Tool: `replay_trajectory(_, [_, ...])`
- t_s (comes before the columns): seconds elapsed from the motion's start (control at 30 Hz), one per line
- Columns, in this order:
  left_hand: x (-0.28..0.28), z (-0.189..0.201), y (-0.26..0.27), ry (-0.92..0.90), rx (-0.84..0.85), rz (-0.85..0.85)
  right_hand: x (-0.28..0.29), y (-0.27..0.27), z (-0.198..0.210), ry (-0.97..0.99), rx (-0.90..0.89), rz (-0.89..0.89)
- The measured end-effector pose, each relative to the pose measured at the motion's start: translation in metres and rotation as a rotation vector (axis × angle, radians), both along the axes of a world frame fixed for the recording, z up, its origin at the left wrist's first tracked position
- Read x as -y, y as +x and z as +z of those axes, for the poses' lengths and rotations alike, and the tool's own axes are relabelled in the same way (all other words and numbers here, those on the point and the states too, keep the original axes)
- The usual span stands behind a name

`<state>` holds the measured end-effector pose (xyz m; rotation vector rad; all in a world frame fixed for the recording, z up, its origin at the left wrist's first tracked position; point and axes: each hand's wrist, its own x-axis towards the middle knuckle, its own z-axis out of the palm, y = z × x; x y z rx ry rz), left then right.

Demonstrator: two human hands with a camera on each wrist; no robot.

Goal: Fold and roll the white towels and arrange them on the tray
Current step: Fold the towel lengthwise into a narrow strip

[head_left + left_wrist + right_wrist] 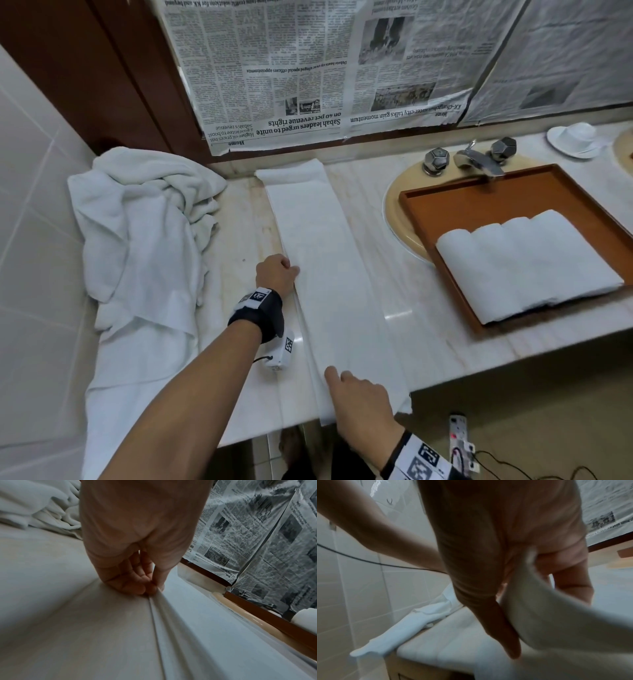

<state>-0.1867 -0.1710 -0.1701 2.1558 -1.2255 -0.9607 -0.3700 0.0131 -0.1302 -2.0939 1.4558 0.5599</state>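
A white towel, folded into a long narrow strip, lies on the marble counter from the wall to the front edge. My left hand pinches its left edge about halfway along; the left wrist view shows fingers and thumb closed on that edge. My right hand is at the near end, and in the right wrist view the towel end runs up between its thumb and fingers. An orange-brown tray over the sink holds several rolled white towels.
A heap of crumpled white towels fills the counter's left end and hangs over the front. Taps and spout stand behind the tray. A white dish sits at the far right. Newspaper covers the wall behind.
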Motion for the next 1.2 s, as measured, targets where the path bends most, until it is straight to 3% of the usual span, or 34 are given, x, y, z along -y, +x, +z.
replay_trajectory(0.2, [-0.016, 0.006, 0.000, 0.006, -0.046, -0.016, -0.008, -0.009, -0.006, 0.018, 0.167, -0.142])
replay_trajectory(0.43, [-0.088, 0.003, -0.008, -0.032, -0.120, -0.132, 0.005, -0.019, -0.006, 0.012, 0.371, -0.260])
replay_trajectory(0.57, [-0.112, 0.002, -0.017, -0.102, -0.099, -0.143, 0.033, -0.026, -0.021, -0.259, 0.500, -0.231])
replay_trajectory(0.7, [-0.131, -0.006, -0.032, -0.149, -0.030, -0.186, 0.067, -0.025, -0.045, -0.413, 0.404, -0.125])
replay_trajectory(0.87, [-0.139, -0.010, -0.043, -0.080, 0.362, -0.293, 0.079, -0.034, -0.069, -0.345, 0.238, 0.082])
replay_trajectory(0.97, [-0.142, -0.011, -0.042, -0.031, 0.453, -0.312, 0.082, -0.054, -0.075, -0.357, 0.187, 0.001])
replay_trajectory(1.2, [-0.156, -0.016, -0.061, -0.036, 0.431, -0.245, 0.061, -0.095, -0.069, -0.361, 0.230, -0.101])
